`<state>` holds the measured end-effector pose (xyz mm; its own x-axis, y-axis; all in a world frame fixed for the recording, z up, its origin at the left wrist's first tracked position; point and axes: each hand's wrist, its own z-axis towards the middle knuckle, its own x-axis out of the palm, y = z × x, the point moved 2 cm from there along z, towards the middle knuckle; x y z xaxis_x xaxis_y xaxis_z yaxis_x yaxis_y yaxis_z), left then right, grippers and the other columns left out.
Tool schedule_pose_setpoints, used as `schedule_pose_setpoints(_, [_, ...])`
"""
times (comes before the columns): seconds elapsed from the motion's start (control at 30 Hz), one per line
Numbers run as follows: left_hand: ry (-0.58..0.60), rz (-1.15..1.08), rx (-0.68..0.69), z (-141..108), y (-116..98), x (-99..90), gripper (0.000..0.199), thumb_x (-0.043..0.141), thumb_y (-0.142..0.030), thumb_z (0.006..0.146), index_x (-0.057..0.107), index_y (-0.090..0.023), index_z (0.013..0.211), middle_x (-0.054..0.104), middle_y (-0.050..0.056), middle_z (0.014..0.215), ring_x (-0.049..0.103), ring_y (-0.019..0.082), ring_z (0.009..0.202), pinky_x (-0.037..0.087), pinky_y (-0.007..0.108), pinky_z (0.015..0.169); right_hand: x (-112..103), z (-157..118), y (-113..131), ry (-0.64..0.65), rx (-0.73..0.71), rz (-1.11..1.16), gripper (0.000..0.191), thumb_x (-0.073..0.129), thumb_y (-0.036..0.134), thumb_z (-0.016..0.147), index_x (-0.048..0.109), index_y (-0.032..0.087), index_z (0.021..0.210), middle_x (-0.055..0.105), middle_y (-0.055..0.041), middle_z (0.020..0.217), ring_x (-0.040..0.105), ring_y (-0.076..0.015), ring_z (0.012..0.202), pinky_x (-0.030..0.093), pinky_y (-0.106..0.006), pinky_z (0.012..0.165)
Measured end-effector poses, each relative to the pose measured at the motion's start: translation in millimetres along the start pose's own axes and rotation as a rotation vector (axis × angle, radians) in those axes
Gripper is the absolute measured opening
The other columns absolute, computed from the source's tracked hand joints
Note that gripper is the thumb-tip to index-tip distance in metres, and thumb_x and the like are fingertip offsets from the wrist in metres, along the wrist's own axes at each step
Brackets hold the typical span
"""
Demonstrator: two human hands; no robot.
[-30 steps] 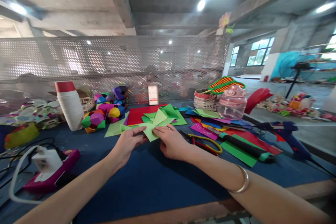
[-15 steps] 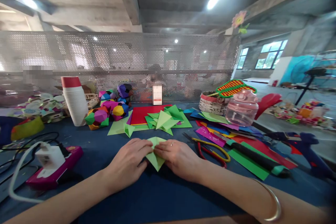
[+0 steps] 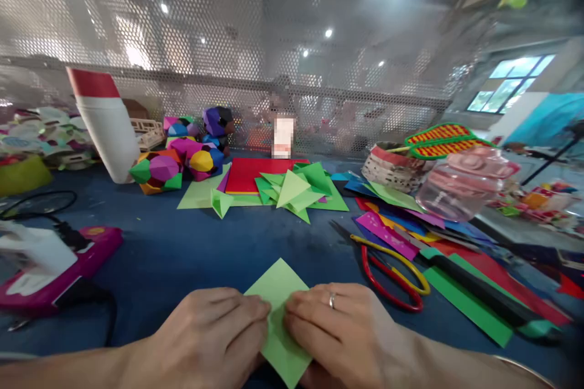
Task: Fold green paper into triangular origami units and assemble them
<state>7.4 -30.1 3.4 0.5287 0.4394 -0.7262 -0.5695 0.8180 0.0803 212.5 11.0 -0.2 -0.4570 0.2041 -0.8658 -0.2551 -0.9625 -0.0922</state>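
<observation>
A light green sheet of origami paper [image 3: 279, 276] lies in a diamond shape near the front of the blue table. My left hand [image 3: 219, 328] grips its left side, fingers pressed together on top and the thumb hidden beneath. On the opposite side my right hand [image 3: 340, 331], with a ring on one finger, holds the paper in the same way. The two sets of fingertips are a small gap apart over the middle. Beyond the hands lies a pile of folded green paper pieces [image 3: 296, 191], and a small folded piece [image 3: 221, 202] sits to its left.
Scissors [image 3: 392, 264] with red and yellow handles lie to the right, beside a dark-handled cutter [image 3: 483, 292] on coloured paper. A pink bottle [image 3: 460, 185] and a basket [image 3: 395, 167] stand behind. To the left are a purple power strip [image 3: 91, 255], stacked cups [image 3: 107, 127] and paper balls [image 3: 159, 171].
The view has tilted down and come closer, so hands and paper sit lower. The green paper, creased with its flaps visible before, now shows a flatter, smooth face between the hands.
</observation>
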Motion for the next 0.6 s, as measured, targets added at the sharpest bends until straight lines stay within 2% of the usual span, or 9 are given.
schedule_pose_setpoints(0.13, [-0.01, -0.056, -0.116, -1, 2, -1.5, 0.028, 0.033, -0.019, 0.108, 0.059, -0.02, 0.1, 0.076, -0.003, 0.081, 0.074, 0.011, 0.065, 0.056, 0.021, 0.061, -4, 1, 4, -0.074, 0.123, 0.112, 0.025, 0.049, 0.031, 0.103, 0.07, 0.018, 0.097, 0.075, -0.0025, 0.078, 0.07, -0.0126, 0.07, 0.052, -0.023, 0.072])
schedule_pose_setpoints(0.23, [-0.01, -0.106, -0.259, -3, 9, -0.3, 0.02, 0.035, -0.026, 0.109, 0.054, -0.021, 0.111, 0.075, -0.004, 0.075, 0.072, 0.012, 0.057, 0.052, 0.02, 0.049, -3, 3, 0, -0.113, 0.316, 0.245, 0.023, 0.053, 0.03, 0.102, 0.068, 0.019, 0.088, 0.07, 0.0016, 0.069, 0.064, -0.0102, 0.06, 0.046, -0.022, 0.061])
schedule_pose_setpoints(0.33, [0.023, -0.197, -0.4, -5, 16, 2.6, 0.016, 0.039, -0.028, 0.107, 0.05, -0.023, 0.118, 0.075, -0.007, 0.076, 0.073, 0.01, 0.059, 0.052, 0.016, 0.05, 1, 5, -7, -0.096, 0.546, 0.372, 0.033, 0.055, 0.034, 0.1, 0.062, 0.019, 0.071, 0.06, 0.0037, 0.06, 0.056, -0.0081, 0.054, 0.038, -0.02, 0.052])
schedule_pose_setpoints(0.47, [0.042, -0.277, -0.5, -9, 23, 6.1, 0.007, 0.048, -0.022, 0.102, 0.053, -0.023, 0.106, 0.073, -0.007, 0.078, 0.071, 0.008, 0.059, 0.051, 0.013, 0.052, 6, 5, -14, -0.034, 0.783, 0.441, 0.038, 0.059, 0.038, 0.096, 0.054, 0.02, 0.063, 0.053, 0.0044, 0.058, 0.05, -0.008, 0.054, 0.035, -0.02, 0.051])
schedule_pose_setpoints(0.6, [0.017, -0.307, -0.48, -10, 24, 6.9, 0.009, 0.053, -0.016, 0.096, 0.055, -0.024, 0.095, 0.065, -0.007, 0.068, 0.065, 0.009, 0.053, 0.048, 0.016, 0.049, 7, 6, -15, -0.008, 0.842, 0.452, 0.034, 0.061, 0.041, 0.094, 0.058, 0.02, 0.068, 0.054, 0.0046, 0.057, 0.051, -0.0093, 0.054, 0.035, -0.021, 0.052])
